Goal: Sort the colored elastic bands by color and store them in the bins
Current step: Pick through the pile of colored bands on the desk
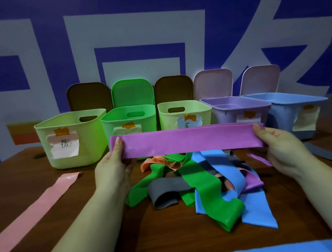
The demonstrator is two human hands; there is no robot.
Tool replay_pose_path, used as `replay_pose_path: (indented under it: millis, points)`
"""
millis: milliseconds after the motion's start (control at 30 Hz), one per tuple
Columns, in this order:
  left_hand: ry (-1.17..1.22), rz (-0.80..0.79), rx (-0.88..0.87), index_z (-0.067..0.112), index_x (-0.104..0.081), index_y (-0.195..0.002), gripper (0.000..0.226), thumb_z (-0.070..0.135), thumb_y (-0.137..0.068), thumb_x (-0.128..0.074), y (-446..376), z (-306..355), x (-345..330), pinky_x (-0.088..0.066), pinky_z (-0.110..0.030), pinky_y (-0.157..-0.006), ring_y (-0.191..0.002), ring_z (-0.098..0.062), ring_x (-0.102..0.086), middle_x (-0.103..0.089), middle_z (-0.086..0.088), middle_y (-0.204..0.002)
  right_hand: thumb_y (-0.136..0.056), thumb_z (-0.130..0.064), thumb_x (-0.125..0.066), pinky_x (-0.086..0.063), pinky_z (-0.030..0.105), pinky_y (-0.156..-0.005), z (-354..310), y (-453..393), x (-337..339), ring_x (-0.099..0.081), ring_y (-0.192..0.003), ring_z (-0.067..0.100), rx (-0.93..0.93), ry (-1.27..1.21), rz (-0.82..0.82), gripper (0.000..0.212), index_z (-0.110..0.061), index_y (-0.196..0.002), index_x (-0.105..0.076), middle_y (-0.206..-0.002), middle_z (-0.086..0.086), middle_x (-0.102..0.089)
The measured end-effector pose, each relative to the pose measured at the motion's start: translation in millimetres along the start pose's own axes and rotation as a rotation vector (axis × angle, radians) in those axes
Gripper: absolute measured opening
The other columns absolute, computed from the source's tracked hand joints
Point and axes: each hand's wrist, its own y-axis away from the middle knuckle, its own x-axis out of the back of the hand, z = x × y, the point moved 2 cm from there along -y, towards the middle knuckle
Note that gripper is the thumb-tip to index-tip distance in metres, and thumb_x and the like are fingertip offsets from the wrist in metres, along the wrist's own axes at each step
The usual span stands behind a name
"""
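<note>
While both hands (112, 169) (279, 148) stretch it, purple band (185, 141) spans 5 bins (71, 138).

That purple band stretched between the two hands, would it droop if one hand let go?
Probably. The purple band looks thin and flat, held taut only by the left hand and right hand. Bands in the pile lie curled and folded, suggesting floppy, light material.

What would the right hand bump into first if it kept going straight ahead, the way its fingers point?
Probably the purple bin. The right hand grips the purple band just in front of it, though depth is hard to judge.
</note>
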Motion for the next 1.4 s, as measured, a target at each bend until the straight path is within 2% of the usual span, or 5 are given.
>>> replay_pose_path:
  millis: [100,233,467,667,1400]
  points:
    - [-0.038,-0.043,-0.027,0.012,-0.058,-0.086,0.013,0.025,-0.089,-0.059,-2.3,4.2,0.0,-0.056,-0.022,-0.062,-0.084,-0.011,-0.062,-0.064,-0.005,-0.091,-0.033,-0.06,-0.087,-0.056,0.022,-0.057,-4.3,3.4,-2.9,-0.069,-0.064,0.017,0.042,0.039,0.043,0.082,-0.002,-0.088,-0.066,-0.071,0.01,-0.072]
    - [-0.149,-0.158,0.06,0.009,-0.06,-0.089,0.011,0.02,-0.088,-0.06,-5.0,2.7,-2.5,-0.057,-0.021,-0.055,-0.081,-0.015,-0.065,-0.066,-0.01,-0.089,-0.089,-0.027,-0.059,-0.049,0.011,-0.049,-7.2,8.6,-5.1,-0.064,-0.057,0.01,0.123,0.241,0.177,0.02,-0.009,-0.093,-0.067,-0.064,0.001,-0.069]
    - [-0.117,-0.143,0.274,0.004,-0.055,-0.091,0.006,0.011,-0.091,-0.056,0.8,-8.2,-8.2,-0.056,-0.023,-0.052,-0.073,-0.018,-0.061,-0.062,-0.01,-0.084,-0.094,-0.025,-0.055,-0.049,0.031,-0.068,6.5,-2.6,-11.7,-0.056,-0.073,0.019,-0.007,0.33,0.332,0.027,-0.006,-0.112,-0.064,-0.082,0.008,-0.065]
    - [-0.019,-0.164,0.339,0.001,-0.053,-0.089,0.008,0.006,-0.094,-0.048,4.3,-3.7,-5.3,-0.057,-0.029,-0.053,-0.077,-0.025,-0.058,-0.051,-0.013,-0.088,-0.096,-0.013,-0.048,-0.052,0.023,-0.045,-17.1,-7.9,-33.3,-0.055,-0.066,0.017,-0.419,0.154,0.152,0.01,-0.011,-0.089,-0.054,-0.071,0.007,-0.06]
    - [-0.518,-0.449,0.19,-0.001,-0.06,-0.09,0.009,0.0,-0.091,-0.051,41.2,-19.6,-39.6,-0.053,-0.014,-0.048,-0.044,-0.008,-0.061,-0.066,-0.005,-0.055,-0.084,0.003,-0.062,-0.048,0.016,-0.044,-79.9,103.6,70.2,-0.057,-0.046,0.007,-0.169,0.488,0.098,0.01,-0.006,-0.083,-0.063,-0.059,0.005,-0.061]
